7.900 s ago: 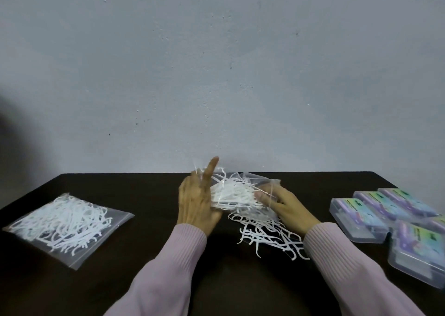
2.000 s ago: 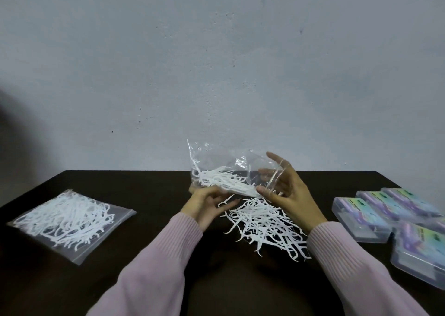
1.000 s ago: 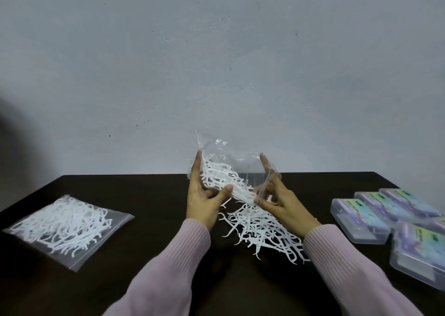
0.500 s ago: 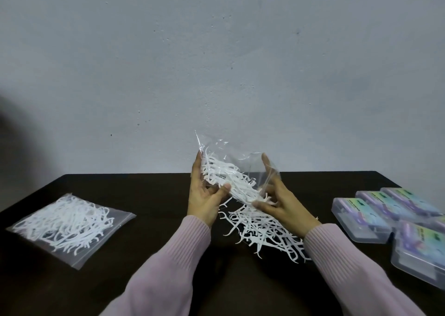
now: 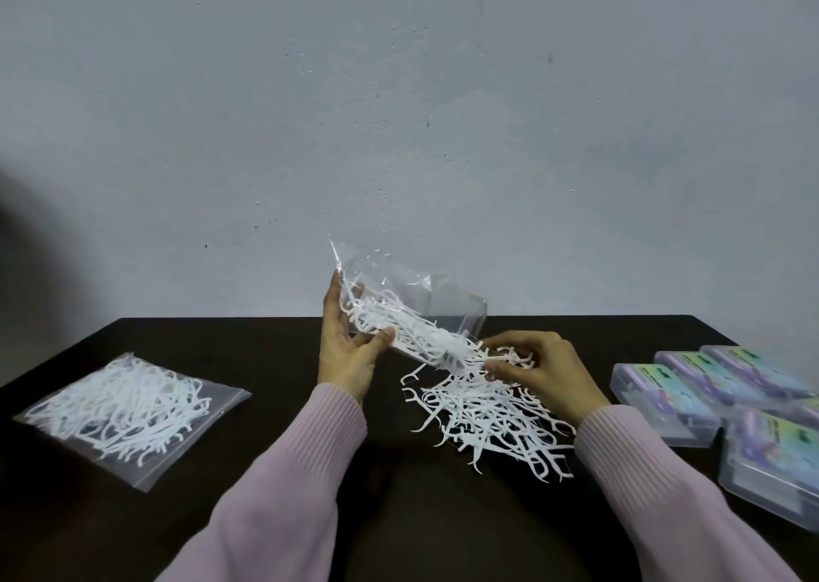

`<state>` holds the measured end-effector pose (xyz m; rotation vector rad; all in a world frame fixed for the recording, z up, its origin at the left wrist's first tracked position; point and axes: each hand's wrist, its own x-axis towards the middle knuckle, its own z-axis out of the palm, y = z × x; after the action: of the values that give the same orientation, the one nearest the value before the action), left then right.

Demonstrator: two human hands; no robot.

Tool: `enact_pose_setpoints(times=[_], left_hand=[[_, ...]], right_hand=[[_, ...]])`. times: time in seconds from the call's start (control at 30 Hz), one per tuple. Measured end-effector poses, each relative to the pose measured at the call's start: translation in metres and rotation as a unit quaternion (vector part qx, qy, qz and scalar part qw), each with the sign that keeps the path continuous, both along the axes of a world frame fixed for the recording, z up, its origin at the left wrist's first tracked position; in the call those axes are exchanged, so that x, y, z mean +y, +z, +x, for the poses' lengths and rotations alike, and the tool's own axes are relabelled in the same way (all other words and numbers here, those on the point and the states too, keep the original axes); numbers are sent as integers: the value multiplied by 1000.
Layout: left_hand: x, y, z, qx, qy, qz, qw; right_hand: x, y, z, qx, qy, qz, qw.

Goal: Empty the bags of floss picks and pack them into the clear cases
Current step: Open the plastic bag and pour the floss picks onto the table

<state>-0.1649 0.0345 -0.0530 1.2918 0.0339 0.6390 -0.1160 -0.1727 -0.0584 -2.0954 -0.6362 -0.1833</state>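
My left hand (image 5: 348,351) holds a clear plastic bag (image 5: 425,297) tilted above the dark table (image 5: 283,342), its mouth pointing down to the right. White floss picks still fill the bag's lower part. My right hand (image 5: 545,373) pinches a few floss picks (image 5: 509,356) at the bag's mouth. Below lies a loose pile of floss picks (image 5: 487,422) on the table. A second, full bag of floss picks (image 5: 128,408) lies flat at the left. Several clear cases (image 5: 664,386) with purple and green labels sit closed at the right.
A grey wall (image 5: 399,116) rises right behind the table's far edge. The nearest clear case (image 5: 775,462) lies close to my right sleeve at the table's right side.
My right hand let go of the bag's side and dropped to its mouth, where it now pinches picks. The bag has tilted lower to the right. The pile on the table has grown.
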Motion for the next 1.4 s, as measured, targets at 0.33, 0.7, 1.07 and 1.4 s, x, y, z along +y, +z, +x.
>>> enact_pose_setpoints(times=[0.33,0.7,1.07,1.4], left_hand=[[11,4,3,-2,17,-15,1000],[0,11,0,-40,-43,-23,998],[0,14,-3,-53,-74,-55,994],[4,18,-3,-43,-59,-119,990]], right_hand=[[2,-11,3,-7,-20,-148,989],[18,-6,-9,-115,23,-12,993],[16,-11,-6,-99,-13,-96,990],[15,-9,-7,-60,-5,-75,995]])
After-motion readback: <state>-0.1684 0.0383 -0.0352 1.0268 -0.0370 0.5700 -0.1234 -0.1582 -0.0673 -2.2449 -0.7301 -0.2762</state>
